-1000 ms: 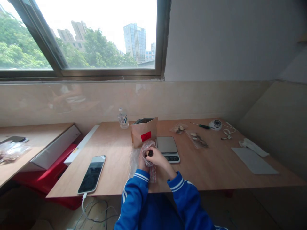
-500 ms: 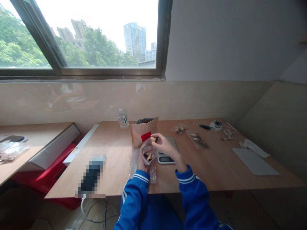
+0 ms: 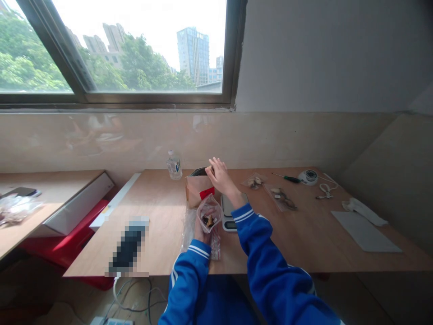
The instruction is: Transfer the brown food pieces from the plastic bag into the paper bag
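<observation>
My left hand (image 3: 200,231) grips a small clear zip bag (image 3: 209,206) from below, its mouth wide and several dark and cream dried pieces (image 3: 209,220), like dried mushroom, inside. My right hand (image 3: 219,175) is at the right side of the mouth of an upright brown paper bag (image 3: 195,188) with a red label (image 3: 207,193). A bit of brown shows at its thumb and fingers, apparently a dried mushroom piece, mostly hidden. Just right of the clear bag lies a white digital scale (image 3: 229,224), partly covered by my right forearm.
Flat clear bags (image 3: 188,228) lie under my left hand. A water bottle (image 3: 174,166) stands at the back. Rightward are two filled clear bags (image 3: 280,198), a screwdriver (image 3: 291,178), a white dome camera (image 3: 308,177) and a white sheet (image 3: 365,231). A blurred phone (image 3: 128,246) lies left.
My right hand has moved up and away from the clear bag to the paper bag's mouth. My left hand still holds the clear bag in nearly the same place.
</observation>
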### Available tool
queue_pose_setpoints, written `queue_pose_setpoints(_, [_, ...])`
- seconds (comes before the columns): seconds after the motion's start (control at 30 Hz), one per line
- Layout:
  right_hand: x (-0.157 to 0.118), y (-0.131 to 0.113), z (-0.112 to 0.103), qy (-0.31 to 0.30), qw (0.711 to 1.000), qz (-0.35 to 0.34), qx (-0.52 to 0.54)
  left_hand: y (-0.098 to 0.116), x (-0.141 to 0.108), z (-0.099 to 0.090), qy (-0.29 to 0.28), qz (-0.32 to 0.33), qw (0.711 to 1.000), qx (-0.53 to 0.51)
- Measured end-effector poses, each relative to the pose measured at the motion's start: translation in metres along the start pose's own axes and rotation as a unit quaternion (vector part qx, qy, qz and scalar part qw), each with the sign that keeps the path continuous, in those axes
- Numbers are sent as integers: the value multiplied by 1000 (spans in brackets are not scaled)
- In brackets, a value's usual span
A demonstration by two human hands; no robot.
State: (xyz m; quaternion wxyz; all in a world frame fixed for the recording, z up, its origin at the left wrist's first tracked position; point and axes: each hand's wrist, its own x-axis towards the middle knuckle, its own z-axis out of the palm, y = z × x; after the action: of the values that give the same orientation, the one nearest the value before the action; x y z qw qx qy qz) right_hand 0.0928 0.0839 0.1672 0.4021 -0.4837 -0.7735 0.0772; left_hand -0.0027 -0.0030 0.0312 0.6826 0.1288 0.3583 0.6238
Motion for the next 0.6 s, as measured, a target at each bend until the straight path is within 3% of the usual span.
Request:
queue_pose_setpoints(0.27, [-17, -4, -11, -24, 999, -38, 8, -3, 3, -5, -11, 21, 1000, 18])
queue_pose_setpoints(0.47, [-42, -24, -32, 65, 993, -1, 94, -2, 3, -4, -5, 8, 1000, 5])
queue_pose_setpoints(0.53, [-56, -30, -42, -13, 990, 22, 137, -1, 4, -3, -8, 1, 1000, -4])
queue_pose_setpoints(0.6, [-70, -32, -45, -171, 971, 34, 162, -1, 5, -3, -10, -4, 1000, -15])
